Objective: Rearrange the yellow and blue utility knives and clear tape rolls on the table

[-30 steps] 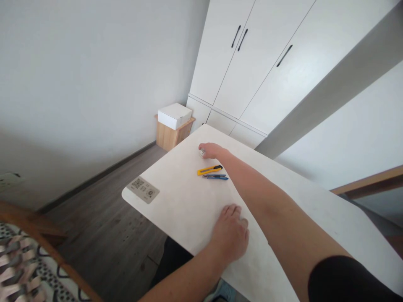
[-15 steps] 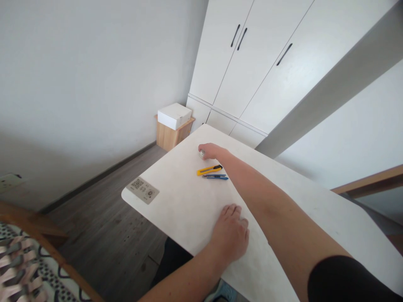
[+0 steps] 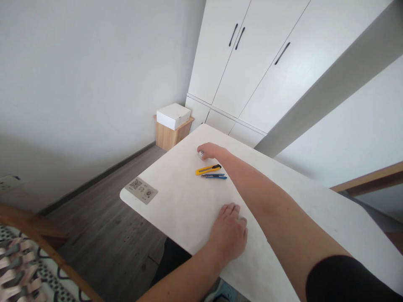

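My right hand (image 3: 208, 150) is stretched out over the far part of the white table (image 3: 176, 201), its fingers curled round a small grey-white thing (image 3: 200, 154) that I cannot name. Just nearer than that hand lie a yellow utility knife (image 3: 208, 169) and a blue pen (image 3: 214, 176), side by side and untouched. Near the front edge, my left hand (image 3: 229, 234) rests palm down on the bare table, fingers flat and holding nothing.
A label with QR codes (image 3: 141, 190) is stuck at the table's left corner. A wooden box with a white box (image 3: 173, 115) on it stands on the floor by the white wardrobe (image 3: 252, 63). A wooden chair frame with a patterned cushion (image 3: 19, 260) is at lower left.
Both hands stay where they were. The view has only shifted slightly.
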{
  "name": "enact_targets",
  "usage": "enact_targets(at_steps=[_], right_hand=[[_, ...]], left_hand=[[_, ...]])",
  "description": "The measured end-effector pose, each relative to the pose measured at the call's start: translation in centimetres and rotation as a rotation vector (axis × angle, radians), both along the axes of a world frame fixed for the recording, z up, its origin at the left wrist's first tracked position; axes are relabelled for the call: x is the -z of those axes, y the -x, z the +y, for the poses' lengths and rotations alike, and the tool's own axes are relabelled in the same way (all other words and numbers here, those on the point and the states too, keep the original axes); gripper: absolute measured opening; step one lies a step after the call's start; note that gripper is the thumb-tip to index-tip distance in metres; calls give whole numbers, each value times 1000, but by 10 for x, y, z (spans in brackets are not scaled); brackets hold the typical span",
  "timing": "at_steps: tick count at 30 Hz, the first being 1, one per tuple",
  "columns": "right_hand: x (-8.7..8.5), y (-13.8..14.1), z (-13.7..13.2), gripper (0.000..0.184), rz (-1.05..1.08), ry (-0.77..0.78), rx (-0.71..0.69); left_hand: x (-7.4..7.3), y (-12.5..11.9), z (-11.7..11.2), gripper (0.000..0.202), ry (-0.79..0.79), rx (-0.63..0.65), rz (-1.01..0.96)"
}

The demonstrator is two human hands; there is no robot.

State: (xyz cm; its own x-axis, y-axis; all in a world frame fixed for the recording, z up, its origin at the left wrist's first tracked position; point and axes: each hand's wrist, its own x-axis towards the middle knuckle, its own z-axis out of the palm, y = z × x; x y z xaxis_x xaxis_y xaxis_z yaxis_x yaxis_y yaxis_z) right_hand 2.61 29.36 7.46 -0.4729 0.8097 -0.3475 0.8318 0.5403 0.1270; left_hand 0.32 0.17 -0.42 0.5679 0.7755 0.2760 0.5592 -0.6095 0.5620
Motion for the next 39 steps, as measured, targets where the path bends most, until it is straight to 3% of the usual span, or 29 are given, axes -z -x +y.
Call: enact_targets(at_steps=[11, 15, 18, 21, 24, 27, 29, 32, 39], right_hand=[[-1, 5, -5, 48, 4, -12, 25], [-20, -19, -26, 46, 93, -78, 107], [-45, -74, -64, 47, 105, -92, 185], [-60, -150, -129, 47, 52, -71, 311], [-55, -223, -207, 46, -25, -12, 496], [-39, -270, -273, 45, -49, 39, 666], [-31, -286, -302, 46, -43, 46, 733], [-23, -295, -323, 47, -21, 40, 741], [-14, -288, -310, 48, 1, -23, 664]], left_hand=[[-3, 0, 2, 30, -6, -4, -33], [0, 2, 2, 30, -8, 0, -10], [1, 3, 3, 31, -10, 6, 13], [0, 3, 3, 32, -31, 20, 48], [-1, 3, 3, 32, -76, 31, 78], [0, 2, 4, 33, -138, 31, 109], [2, 3, 4, 34, -172, 40, 121], [5, 3, 6, 37, -199, 58, 120], [9, 4, 8, 40, -205, 54, 128]])
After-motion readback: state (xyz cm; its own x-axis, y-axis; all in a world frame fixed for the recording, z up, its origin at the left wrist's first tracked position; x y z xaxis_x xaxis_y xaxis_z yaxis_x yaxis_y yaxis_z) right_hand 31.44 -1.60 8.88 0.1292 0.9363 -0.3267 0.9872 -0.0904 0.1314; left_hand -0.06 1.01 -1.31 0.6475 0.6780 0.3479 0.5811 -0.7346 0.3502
